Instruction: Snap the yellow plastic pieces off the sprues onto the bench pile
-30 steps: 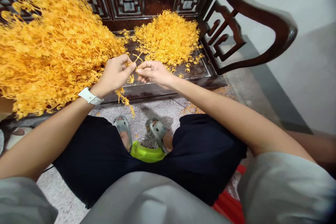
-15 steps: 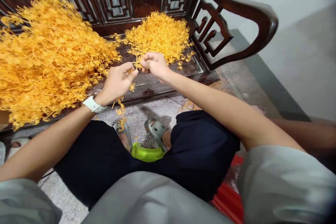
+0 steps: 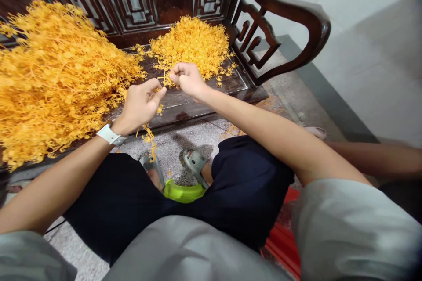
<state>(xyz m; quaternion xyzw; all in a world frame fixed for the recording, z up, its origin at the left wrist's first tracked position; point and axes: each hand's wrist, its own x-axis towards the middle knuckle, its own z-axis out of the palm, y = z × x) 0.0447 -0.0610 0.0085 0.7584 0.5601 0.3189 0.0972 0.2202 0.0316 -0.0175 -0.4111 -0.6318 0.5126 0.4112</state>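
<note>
My left hand (image 3: 141,100), with a white watch band at the wrist, is closed in a pinch on a yellow artificial flower sprig (image 3: 150,139). Part of the sprig dangles below the palm, and its upper part shows between the two hands. Just to the right, my right hand (image 3: 188,80) pinches at the sprig's small yellow florets (image 3: 166,80); its fingertips hide the exact contact. Both hands are above the front of the dark wooden bench (image 3: 198,104). A big heap of yellow sprigs (image 3: 62,79) lies left, and a smaller pile of yellow florets (image 3: 194,46) lies behind my right hand.
The bench has a carved back and a curved armrest (image 3: 318,30) at right. Below are my sandalled feet, a lime-green plastic piece (image 3: 183,192) and a red plastic object (image 3: 284,246). Another person's bare limb (image 3: 376,158) shows at right. Yellow bits (image 3: 232,131) litter the floor.
The view has turned slightly, so the bench and piles appear further left. Both hands keep their pinches close together, with little visible change between them.
</note>
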